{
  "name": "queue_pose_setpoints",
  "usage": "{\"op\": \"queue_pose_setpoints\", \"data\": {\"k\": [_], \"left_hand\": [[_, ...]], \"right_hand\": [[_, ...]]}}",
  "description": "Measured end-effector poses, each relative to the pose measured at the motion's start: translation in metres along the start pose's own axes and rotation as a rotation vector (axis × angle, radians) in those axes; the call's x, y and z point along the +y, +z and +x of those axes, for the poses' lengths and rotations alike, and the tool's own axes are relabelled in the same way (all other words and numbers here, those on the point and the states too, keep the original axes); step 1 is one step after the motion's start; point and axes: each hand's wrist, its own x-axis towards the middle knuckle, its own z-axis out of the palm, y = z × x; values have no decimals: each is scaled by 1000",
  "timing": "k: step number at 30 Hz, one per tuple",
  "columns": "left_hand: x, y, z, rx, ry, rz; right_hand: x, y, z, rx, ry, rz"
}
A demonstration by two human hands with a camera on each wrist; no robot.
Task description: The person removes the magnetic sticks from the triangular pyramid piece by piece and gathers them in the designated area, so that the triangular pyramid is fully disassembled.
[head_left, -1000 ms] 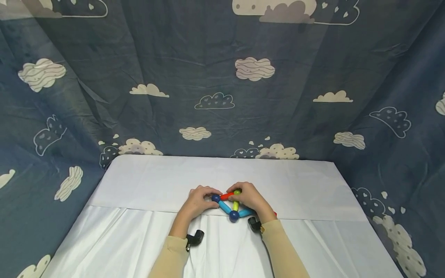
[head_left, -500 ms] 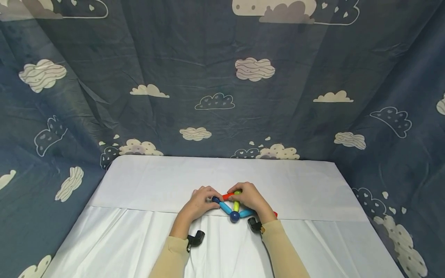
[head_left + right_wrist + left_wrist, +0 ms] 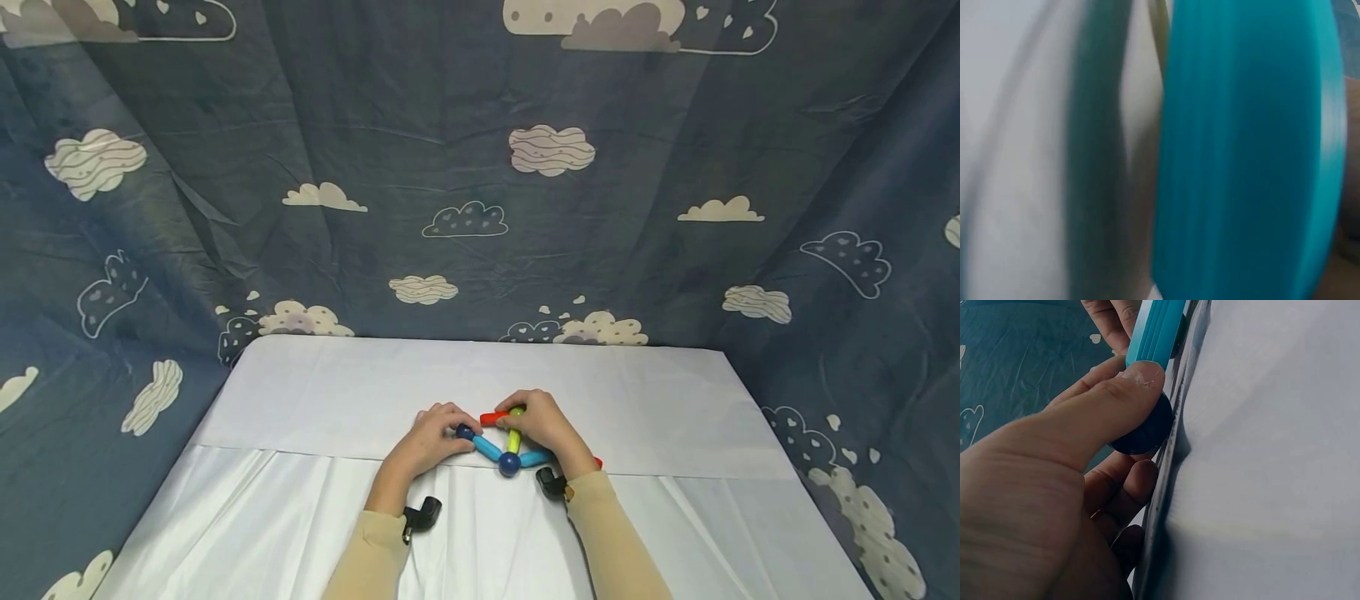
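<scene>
A construction of magnetic rods and balls lies on the white cloth in the head view. My left hand (image 3: pixel 429 433) pinches a navy ball (image 3: pixel 464 432) at the left end of a light blue rod (image 3: pixel 487 448); the left wrist view shows the thumb over that ball (image 3: pixel 1147 428). My right hand (image 3: pixel 543 423) pinches a red rod (image 3: pixel 492 419) beside the top of a lime rod (image 3: pixel 513 440). A second navy ball (image 3: pixel 509 464) joins the lime rod and two light blue rods. The right-hand light blue rod (image 3: pixel 1247 150) fills the right wrist view, hiding the right fingertips.
A red tip (image 3: pixel 598 462) shows past the right wrist. Both wrists carry black cameras, the left one (image 3: pixel 422 515) close above the cloth. The white-covered table (image 3: pixel 337 375) meets a dark blue cloud-print curtain (image 3: pixel 465 275) at the back and sides.
The red rod's left end has come away from the left navy ball, swinging slightly farther back. My right hand has shifted a little back and right; my left fingers have closed farther over the ball.
</scene>
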Motion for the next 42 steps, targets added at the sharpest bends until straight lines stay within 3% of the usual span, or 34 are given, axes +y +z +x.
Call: {"op": "queue_pose_setpoints", "data": {"k": [12, 18, 23, 27, 32, 38, 42], "left_hand": [[2, -1, 0, 4, 16, 66], [4, -1, 3, -2, 10, 100], [3, 0, 3, 0, 2, 107], [4, 2, 2, 11, 9, 114], [3, 3, 2, 29, 22, 129], [3, 3, 1, 14, 8, 128], [4, 1, 1, 11, 10, 110]], "right_hand": [[-4, -11, 3, 13, -7, -25], [-7, -24, -11, 137, -60, 8], [-10, -31, -34, 240, -83, 56], [-10, -23, -57, 202, -12, 172], [-7, 0, -76, 79, 100, 307], [-4, 18, -85, -11, 116, 283], [-2, 24, -84, -25, 106, 267]]}}
